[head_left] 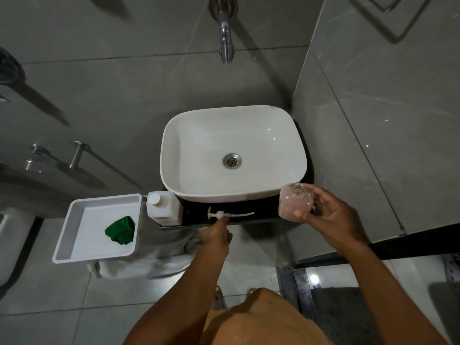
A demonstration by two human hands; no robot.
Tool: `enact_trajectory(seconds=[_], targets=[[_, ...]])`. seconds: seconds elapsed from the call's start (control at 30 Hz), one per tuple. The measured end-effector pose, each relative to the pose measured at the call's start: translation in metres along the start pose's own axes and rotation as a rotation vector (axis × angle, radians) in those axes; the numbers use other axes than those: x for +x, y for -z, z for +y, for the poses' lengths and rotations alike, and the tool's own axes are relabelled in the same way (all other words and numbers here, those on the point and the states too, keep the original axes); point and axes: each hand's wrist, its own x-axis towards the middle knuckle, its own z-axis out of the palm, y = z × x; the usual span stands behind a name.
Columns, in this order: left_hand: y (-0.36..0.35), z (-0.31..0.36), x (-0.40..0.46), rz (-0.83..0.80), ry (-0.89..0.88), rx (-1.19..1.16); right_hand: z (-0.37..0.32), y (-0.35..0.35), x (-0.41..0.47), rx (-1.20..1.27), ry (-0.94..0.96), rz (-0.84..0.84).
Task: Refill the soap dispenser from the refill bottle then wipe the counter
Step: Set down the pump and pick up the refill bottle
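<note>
Pink-tinted dispenser (296,202), uncapped, sits in our right hand's (331,220) closed grip at the tabletop's (249,207) right edge, while our left hand's (216,236) fingertips pinch its pump (219,215) at the front edge, freeing the neck for the refill bottle (163,207).

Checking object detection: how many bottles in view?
2. The white refill bottle stands capped on the counter left of the sink; the clear dispenser bottle, pump off, is in the right hand.

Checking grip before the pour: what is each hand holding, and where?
Right hand grips the clear open-necked dispenser bottle around its body. Left hand fingertips touch the white pump head lying on the counter.
</note>
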Motion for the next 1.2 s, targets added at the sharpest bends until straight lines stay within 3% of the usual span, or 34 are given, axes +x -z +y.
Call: enact_trajectory(seconds=[0.1,0.17,0.23,0.33,0.63,0.93,1.2], targets=[[0.0,-0.015,-0.015,-0.119,-0.341,0.288,0.002,0.001,-0.001,0.004,-0.011,-0.028],[-0.008,-0.015,-0.036,-0.406,-0.578,0.425,0.004,0.001,-0.001,-0.003,-0.003,-0.04],[-0.023,-0.01,-0.056,-0.725,-0.694,0.559,0.007,0.001,0.001,-0.038,0.014,-0.051],[-0.045,-0.003,-0.069,-0.913,-0.831,0.668,0.017,0.002,0.006,-0.076,0.038,-0.066],[-0.079,-0.042,-0.043,-0.675,-1.054,0.724,0.098,-0.015,0.034,-0.054,-0.048,0.124],[-0.104,-0.074,-0.016,-0.597,-1.023,0.71,0.142,-0.021,0.064,-0.01,-0.151,0.238],[-0.117,-0.078,-0.004,-0.537,-0.899,0.68,0.148,-0.014,0.081,0.003,-0.165,0.212]])
